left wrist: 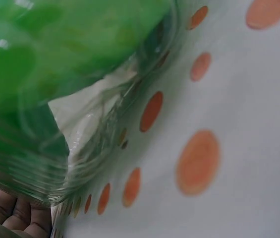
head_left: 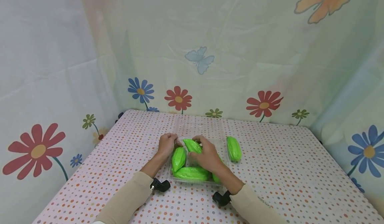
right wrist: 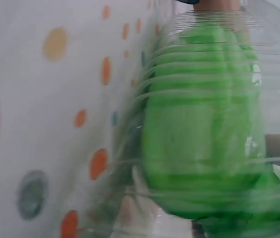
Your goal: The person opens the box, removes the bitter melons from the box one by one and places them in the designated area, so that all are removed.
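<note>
A clear plastic box [head_left: 198, 182] stands on the table with its transparent lid [head_left: 199, 125] folded back. My left hand [head_left: 167, 146] grips the box's far left corner; its fingers [left wrist: 18, 213] show outside the ribbed wall in the left wrist view. My right hand [head_left: 209, 154] holds a green ridged fruit [head_left: 192, 146] over the far part of the box, thumb and fingers around it. Inside lie one green fruit [head_left: 179, 158] along the left side, another [head_left: 191, 173] along the near side, and one [right wrist: 204, 129] at the right, partly hidden by my right arm.
One more green fruit [head_left: 234, 149] lies on the table just right of the box. A dotted cloth [head_left: 276, 170] covers the table. Curtains [head_left: 168, 27] with flowers and butterflies surround it at the back and sides. Black wrist devices [head_left: 222, 199] sit on both wrists.
</note>
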Action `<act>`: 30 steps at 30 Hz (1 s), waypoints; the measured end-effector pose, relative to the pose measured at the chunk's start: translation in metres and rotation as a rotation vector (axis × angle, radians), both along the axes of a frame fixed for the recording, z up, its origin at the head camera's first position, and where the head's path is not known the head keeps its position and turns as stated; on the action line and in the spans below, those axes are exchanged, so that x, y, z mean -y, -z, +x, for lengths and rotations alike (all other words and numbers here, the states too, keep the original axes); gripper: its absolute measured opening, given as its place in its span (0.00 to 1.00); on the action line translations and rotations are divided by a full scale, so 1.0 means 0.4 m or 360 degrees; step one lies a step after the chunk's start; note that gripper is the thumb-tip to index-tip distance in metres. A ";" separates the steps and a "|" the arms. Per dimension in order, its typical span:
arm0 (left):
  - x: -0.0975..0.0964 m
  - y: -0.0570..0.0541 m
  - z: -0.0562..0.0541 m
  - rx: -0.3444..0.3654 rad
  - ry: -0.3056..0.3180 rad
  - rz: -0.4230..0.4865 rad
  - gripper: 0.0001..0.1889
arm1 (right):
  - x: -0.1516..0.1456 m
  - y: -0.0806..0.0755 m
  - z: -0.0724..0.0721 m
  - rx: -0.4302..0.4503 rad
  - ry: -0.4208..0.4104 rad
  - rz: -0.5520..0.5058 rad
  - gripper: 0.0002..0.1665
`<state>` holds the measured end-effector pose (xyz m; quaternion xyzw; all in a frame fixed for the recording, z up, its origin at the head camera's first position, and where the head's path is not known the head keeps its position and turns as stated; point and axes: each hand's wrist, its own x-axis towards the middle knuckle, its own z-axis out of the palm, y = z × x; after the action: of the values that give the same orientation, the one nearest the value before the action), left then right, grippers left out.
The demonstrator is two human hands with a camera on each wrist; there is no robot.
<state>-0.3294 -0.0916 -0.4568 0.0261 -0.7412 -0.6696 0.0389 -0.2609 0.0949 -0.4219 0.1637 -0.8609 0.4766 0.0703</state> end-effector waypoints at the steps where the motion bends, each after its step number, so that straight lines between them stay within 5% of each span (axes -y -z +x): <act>1: 0.001 0.001 0.001 0.0005 0.0009 0.0009 0.14 | -0.001 -0.004 0.002 -0.0008 -0.0003 -0.0013 0.28; 30: 0.001 -0.005 -0.001 0.0048 0.0069 0.0188 0.16 | -0.036 -0.037 -0.005 -0.0014 0.0093 0.0033 0.33</act>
<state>-0.3298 -0.0918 -0.4549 0.0225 -0.7013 -0.7125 0.0115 -0.2628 0.1092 -0.4069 0.1414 -0.8699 0.4647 0.0862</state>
